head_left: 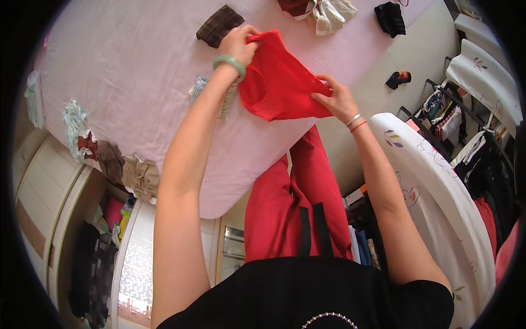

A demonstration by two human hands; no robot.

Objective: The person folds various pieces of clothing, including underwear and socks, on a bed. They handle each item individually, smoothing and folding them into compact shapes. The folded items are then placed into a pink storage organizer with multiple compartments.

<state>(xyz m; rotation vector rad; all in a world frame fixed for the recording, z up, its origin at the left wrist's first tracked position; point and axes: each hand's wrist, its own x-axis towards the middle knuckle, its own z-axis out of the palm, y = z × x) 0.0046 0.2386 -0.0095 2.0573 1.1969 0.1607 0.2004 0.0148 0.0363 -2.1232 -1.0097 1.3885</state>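
Note:
A bright red garment [279, 79], its exact kind not clear, is stretched out between my two hands above the bed. My left hand [240, 45], with a green bangle at the wrist, is closed on its upper left corner. The right side edge is pinched between the thumb and fingers of my right hand [341, 101]. Just beyond my left hand lies a folded dark brown checked cloth [220, 26]. A pale striped cloth [198, 88] on the bed is partly covered by my left forearm.
Pink sheeting covers the bed [120, 60]. Crumpled clothes [139, 176] line its left edge; white and dark red clothes [331, 16] lie at the far side. A black bundle [390, 19] is at the far right. Garment racks with a white flowered cover [433, 181] stand right, an open wardrobe [118, 263] left.

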